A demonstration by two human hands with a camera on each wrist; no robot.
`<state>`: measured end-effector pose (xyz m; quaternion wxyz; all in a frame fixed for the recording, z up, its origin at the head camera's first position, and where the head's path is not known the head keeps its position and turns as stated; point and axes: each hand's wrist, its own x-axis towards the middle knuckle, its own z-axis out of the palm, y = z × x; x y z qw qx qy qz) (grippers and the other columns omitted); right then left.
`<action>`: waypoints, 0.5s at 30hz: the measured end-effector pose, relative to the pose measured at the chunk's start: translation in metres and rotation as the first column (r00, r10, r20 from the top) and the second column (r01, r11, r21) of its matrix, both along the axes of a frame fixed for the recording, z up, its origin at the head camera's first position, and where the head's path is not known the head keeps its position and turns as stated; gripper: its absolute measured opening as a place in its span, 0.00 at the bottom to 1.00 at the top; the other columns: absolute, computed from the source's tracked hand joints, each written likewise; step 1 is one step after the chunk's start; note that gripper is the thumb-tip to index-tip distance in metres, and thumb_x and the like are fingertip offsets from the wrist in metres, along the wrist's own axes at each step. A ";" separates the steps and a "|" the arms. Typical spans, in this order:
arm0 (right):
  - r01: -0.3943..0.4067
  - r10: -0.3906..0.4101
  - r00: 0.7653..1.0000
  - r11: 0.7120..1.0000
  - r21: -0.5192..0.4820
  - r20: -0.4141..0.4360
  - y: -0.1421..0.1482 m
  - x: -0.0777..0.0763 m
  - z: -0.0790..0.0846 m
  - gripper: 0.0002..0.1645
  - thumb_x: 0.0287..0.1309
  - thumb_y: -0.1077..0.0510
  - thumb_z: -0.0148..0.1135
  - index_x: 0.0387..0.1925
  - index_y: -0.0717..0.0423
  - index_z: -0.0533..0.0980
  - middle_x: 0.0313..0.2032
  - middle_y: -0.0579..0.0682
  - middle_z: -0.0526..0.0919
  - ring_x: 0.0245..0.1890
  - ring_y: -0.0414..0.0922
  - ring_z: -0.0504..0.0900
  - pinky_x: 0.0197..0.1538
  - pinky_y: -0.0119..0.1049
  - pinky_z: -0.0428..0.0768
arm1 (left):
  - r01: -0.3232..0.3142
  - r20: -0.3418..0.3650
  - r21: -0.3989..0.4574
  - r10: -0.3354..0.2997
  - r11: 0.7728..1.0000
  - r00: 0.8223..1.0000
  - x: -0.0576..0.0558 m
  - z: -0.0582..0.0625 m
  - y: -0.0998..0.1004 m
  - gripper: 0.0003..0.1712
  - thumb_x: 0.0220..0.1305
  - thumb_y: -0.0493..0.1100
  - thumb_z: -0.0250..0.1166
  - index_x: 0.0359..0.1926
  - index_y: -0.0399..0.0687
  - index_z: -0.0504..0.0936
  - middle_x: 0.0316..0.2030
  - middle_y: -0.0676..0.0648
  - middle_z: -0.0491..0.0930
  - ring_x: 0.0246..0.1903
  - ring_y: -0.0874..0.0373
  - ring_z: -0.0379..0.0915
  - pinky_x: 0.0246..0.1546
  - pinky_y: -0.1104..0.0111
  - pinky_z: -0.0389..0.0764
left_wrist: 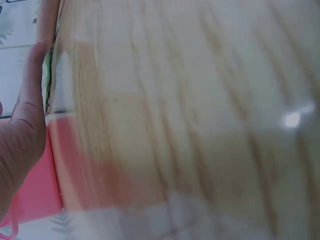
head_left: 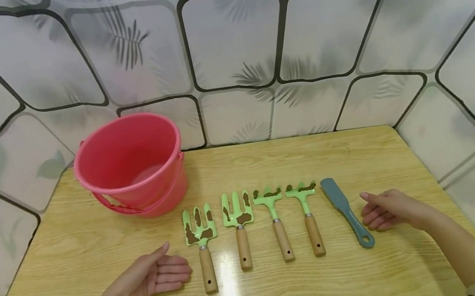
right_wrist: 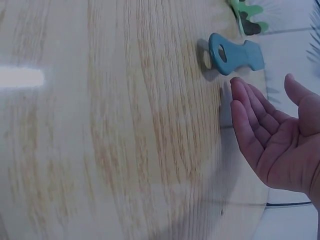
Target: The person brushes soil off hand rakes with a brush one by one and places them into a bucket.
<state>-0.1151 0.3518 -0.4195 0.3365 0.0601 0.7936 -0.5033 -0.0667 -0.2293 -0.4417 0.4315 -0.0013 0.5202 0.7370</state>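
Head camera gives me both hands with nothing in them: the left hand point(head_left: 157, 277) lies at lower left, fingers straight and palm turned toward frame centre, while the right hand point(head_left: 395, 209), at right of frame, has its fingers loose and relaxed. Just beside the left fingertips lies the first fork point(head_left: 204, 250), its brown-patched green tines pointing up the frame; the right hand is just beside a blue-grey flat tool point(head_left: 346, 211), apparently without contact in the right wrist view. Between them, around the middle, run a second fork point(head_left: 241, 232), a first rake point(head_left: 278, 226) and a second rake point(head_left: 309, 220). Outward, the pink bucket point(head_left: 160, 185) stands upright at upper left on the wooden table point(head_left: 332, 287), before a patterned backdrop point(head_left: 235, 41). I judge this a ready stage, tools laid out and none lifted. My next move, I'd say, calls for curling one hand round a near handle; the first fork and the flat tool ask the least reach, and neighbouring handles could get knocked.
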 end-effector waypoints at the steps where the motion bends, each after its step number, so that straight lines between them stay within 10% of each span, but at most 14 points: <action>1: 0.000 0.001 1.000 1.000 -0.011 0.017 0.000 -0.001 -0.001 0.37 0.70 0.39 0.42 0.45 0.73 0.74 0.32 0.51 0.85 0.32 0.45 0.85 0.39 0.39 0.86 | 0.002 0.006 0.008 -0.002 1.000 1.000 -0.001 -0.002 0.001 0.35 0.76 0.55 0.37 0.54 0.24 0.71 0.48 0.36 0.81 0.48 0.49 0.79 0.54 0.60 0.78; 15: 0.041 -0.023 0.985 0.994 -0.103 0.170 0.000 -0.008 -0.014 0.34 0.68 0.37 0.43 0.42 0.65 0.77 0.30 0.49 0.84 0.31 0.43 0.85 0.39 0.38 0.86 | -0.017 0.040 -0.076 0.021 0.997 0.999 -0.005 -0.010 0.016 0.37 0.74 0.58 0.40 0.55 0.23 0.69 0.45 0.38 0.82 0.46 0.50 0.80 0.53 0.60 0.79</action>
